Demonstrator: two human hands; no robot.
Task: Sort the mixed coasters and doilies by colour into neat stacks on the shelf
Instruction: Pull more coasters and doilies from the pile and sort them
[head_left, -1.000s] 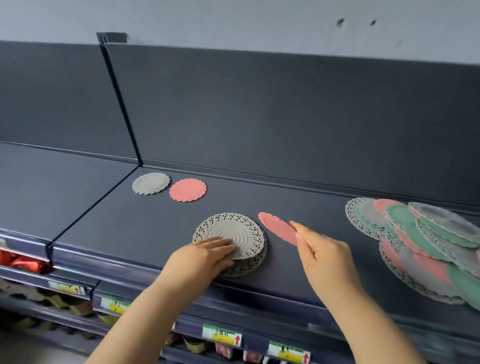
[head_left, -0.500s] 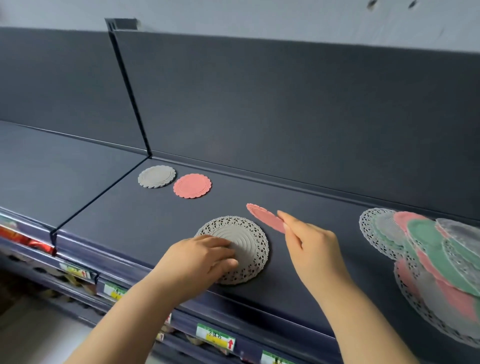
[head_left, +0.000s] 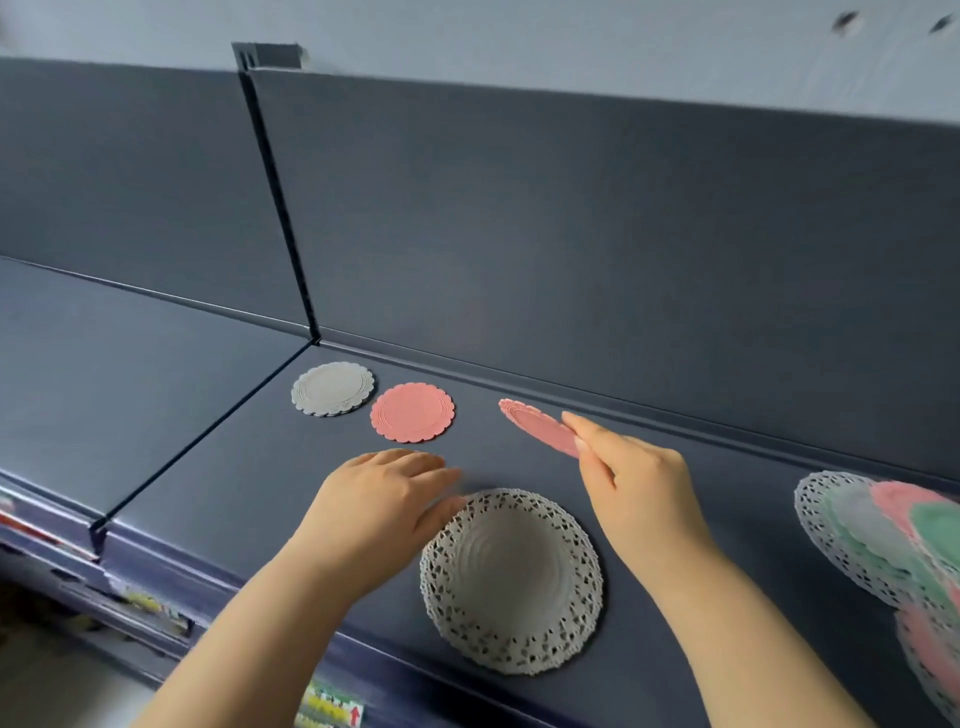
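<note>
At right, mixed pile (head_left: 852, 530) cropped; right hand (head_left: 641, 501) pinches pink coaster (head_left: 537, 427), left hand (head_left: 379, 512) relaxed.

We face the shelf (head_left: 234, 493), its back panel (head_left: 571, 234) standing at twelve o'clock. The large doily (head_left: 511, 579) lies flat near the front edge; we take it as our dial. At eleven, far back by the panel, the corner coaster (head_left: 332, 388) lies just left of the inner coaster (head_left: 412, 412), not touching it. At twelve, our right hand (head_left: 639, 499) pinches the held coaster (head_left: 535, 426), tilted above the shelf, right of that pair. At ten, our left hand (head_left: 379, 504) sits just beside the doily's rim. At three, well apart, the mixed pile (head_left: 883, 545) overlaps itself and runs off the frame. At nine lies the neighbouring shelf (head_left: 104, 389).
</note>
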